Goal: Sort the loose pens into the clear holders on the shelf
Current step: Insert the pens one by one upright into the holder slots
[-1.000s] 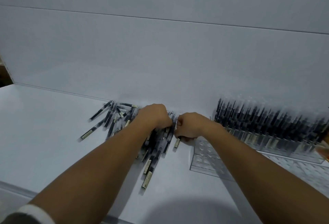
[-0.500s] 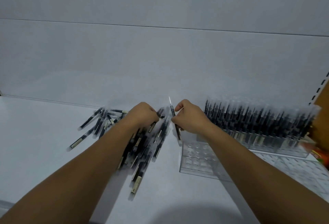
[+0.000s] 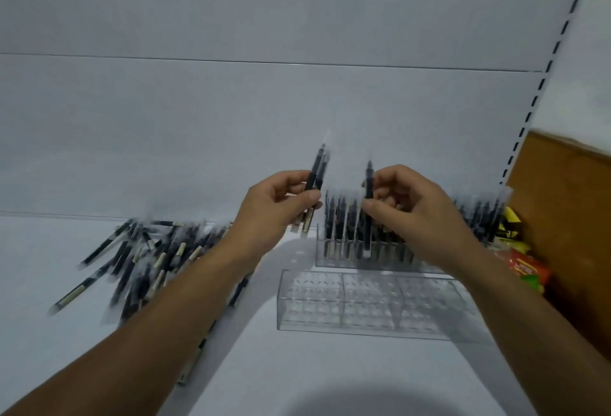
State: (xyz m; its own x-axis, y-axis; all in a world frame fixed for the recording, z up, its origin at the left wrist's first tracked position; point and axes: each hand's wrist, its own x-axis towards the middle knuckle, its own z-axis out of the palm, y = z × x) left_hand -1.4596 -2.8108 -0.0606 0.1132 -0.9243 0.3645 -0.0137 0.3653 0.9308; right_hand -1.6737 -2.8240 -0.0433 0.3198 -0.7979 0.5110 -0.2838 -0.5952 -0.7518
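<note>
Black-barrelled pens with pale ends lie in a loose heap [image 3: 142, 260] on the left of the white shelf [image 3: 264, 366]. The left hand [image 3: 274, 207] grips what look like two pens [image 3: 314, 177] upright. The right hand [image 3: 413, 207] pinches one pen [image 3: 368, 180] upright over the rear holder [image 3: 334, 252], which is packed with standing pens. The front holder [image 3: 330, 316] shows only round sockets. A strip of shelf separates the heap from the holders, and a cardboard box [image 3: 568, 217] bounds the right.

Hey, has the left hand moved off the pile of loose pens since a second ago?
Yes. The left hand has lifted off the pile of loose pens and swung right toward the filled holder, gripping pens.
</note>
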